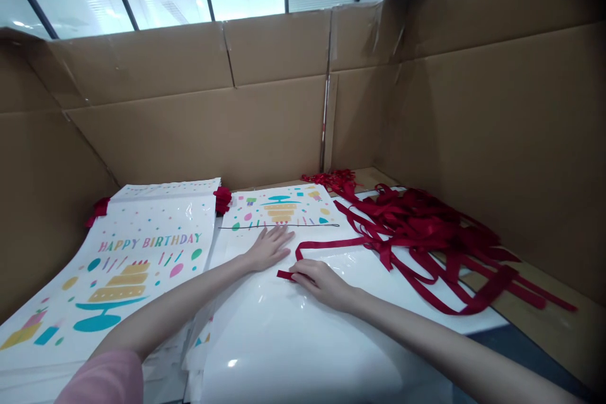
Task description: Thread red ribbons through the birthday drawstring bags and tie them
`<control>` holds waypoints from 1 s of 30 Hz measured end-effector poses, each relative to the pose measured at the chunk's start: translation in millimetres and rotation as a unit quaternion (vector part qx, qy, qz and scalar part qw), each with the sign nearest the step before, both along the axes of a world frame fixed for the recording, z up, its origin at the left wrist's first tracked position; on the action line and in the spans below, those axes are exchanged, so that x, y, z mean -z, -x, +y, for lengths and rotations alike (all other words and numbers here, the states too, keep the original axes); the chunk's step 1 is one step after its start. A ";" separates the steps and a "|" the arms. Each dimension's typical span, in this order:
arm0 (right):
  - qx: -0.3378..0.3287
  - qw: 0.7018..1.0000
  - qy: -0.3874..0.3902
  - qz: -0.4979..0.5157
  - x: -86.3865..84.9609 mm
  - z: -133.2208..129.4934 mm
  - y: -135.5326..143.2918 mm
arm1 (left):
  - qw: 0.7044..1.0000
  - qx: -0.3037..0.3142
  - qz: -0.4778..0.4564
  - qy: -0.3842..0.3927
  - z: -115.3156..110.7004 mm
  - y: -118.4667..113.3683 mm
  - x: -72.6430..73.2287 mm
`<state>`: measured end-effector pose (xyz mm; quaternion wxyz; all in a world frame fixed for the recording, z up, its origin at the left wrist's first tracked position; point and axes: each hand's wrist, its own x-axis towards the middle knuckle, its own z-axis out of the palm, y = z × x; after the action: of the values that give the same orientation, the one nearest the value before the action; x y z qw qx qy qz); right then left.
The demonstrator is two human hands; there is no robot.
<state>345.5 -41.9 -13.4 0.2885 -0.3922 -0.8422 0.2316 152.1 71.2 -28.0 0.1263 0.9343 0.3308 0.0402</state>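
Note:
My left hand (271,247) lies flat with spread fingers on a white glossy sheet (265,328), its fingertips close to a thin dark rod (307,225) with a small loop at its right end. The rod lies across the sheet, under a printed cake design. To the right, my right hand (322,284) pinches a red ribbon (331,244); the ribbon's short cut end sticks out to the left of the fingers. From there the ribbon bends up and runs right toward a tangled heap of red ribbons (426,221).
A stack of printed birthday sheets (151,221) lies at the left, with red ribbon bunches at both its sides. More thin red ribbon (336,180) sits at the back. Tall cardboard walls (274,126) enclose the back and both sides.

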 end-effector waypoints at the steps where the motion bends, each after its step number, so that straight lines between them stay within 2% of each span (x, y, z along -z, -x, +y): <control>1: 0.003 1.000 0.005 0.015 3.6 0.7 0.0 | 0.999 -0.026 -0.017 -0.027 4.7 1.2 0.6; 3: 0.006 0.999 0.011 0.036 9.2 1.6 -0.7 | 0.993 -0.083 -0.041 -0.073 17.2 4.2 0.4; 6: 0.002 0.999 0.008 0.045 13.3 1.7 -2.2 | 0.984 -0.145 -0.049 -0.096 38.6 8.1 -1.3; 9: 0.003 0.999 0.008 0.047 13.9 1.5 -2.4 | 0.980 -0.171 -0.045 -0.096 53.9 7.8 -2.0; 12: 0.010 0.999 0.014 0.048 13.9 2.0 -1.4 | 0.978 -0.177 -0.045 -0.098 58.6 2.2 -4.6; 15: 0.016 0.998 0.017 0.056 15.4 2.9 -0.9 | 0.974 -0.189 -0.064 -0.110 56.2 -2.7 -18.5; 17: 0.025 0.997 0.029 0.062 16.6 3.5 -1.1 | 0.967 -0.204 -0.089 -0.120 51.5 -0.6 -36.4; 20: 0.041 0.994 0.066 0.075 13.8 6.0 -1.3 | 0.958 -0.222 -0.132 -0.126 34.9 17.6 -71.2; 22: 0.041 0.989 0.101 0.098 5.4 9.7 -0.1 | 0.955 -0.218 -0.161 -0.117 14.0 41.0 -93.1; 24: 0.036 0.984 0.125 0.125 -9.1 15.5 3.2 | 0.949 -0.187 -0.247 -0.060 -13.9 71.3 -109.4; 27: 0.025 0.976 0.131 0.174 -38.4 25.7 13.3 | 0.933 -0.211 -0.292 -0.008 -60.1 121.6 -120.6; 30: 0.009 0.967 0.124 0.222 -68.3 32.1 29.8 | 0.910 -0.273 -0.311 0.033 -99.5 166.3 -118.3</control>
<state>315.7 -9.8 54.9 0.4192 -0.3710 -0.7186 0.4126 -14.2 -28.3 90.4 0.2382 0.7430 0.5177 0.3510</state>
